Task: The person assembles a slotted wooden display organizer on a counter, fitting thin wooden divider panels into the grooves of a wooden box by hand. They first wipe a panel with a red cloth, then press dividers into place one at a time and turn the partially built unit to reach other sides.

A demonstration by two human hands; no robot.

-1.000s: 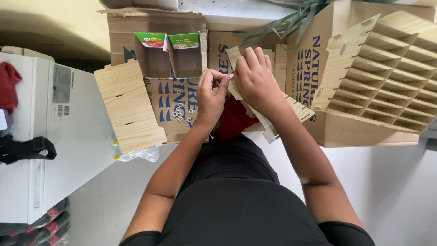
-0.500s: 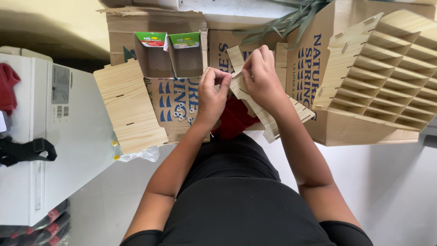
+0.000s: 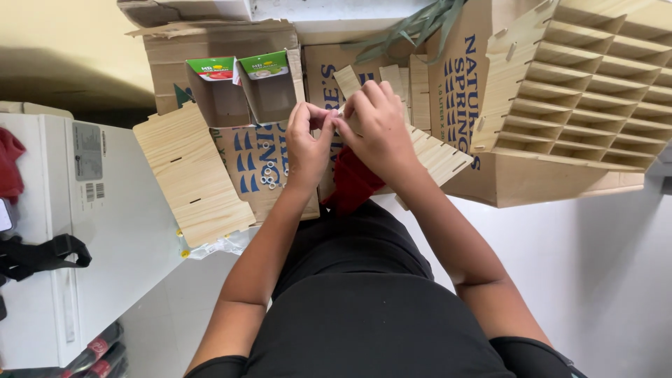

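Observation:
My left hand (image 3: 306,143) and my right hand (image 3: 374,126) meet fingertip to fingertip above a flattened cardboard box (image 3: 262,164). They pinch something very small between them; it is too small to make out. Under my right hand lies a notched wooden strip (image 3: 434,154), running diagonally, and my right palm rests over it. Several small white rings (image 3: 268,175) lie on the cardboard just left of my left wrist. A red object (image 3: 353,183) sits below my hands, partly hidden by them.
A slotted wooden panel (image 3: 192,175) lies at the left. A wooden rack with many compartments (image 3: 588,84) stands at the right on cardboard. Two open small cartons (image 3: 245,87) stand at the back. A white appliance (image 3: 77,231) with a black strap (image 3: 42,253) is far left.
Both hands stay together over the wooden strip; the fingertips have shifted slightly, and my left fingers now press closer to my right ones.

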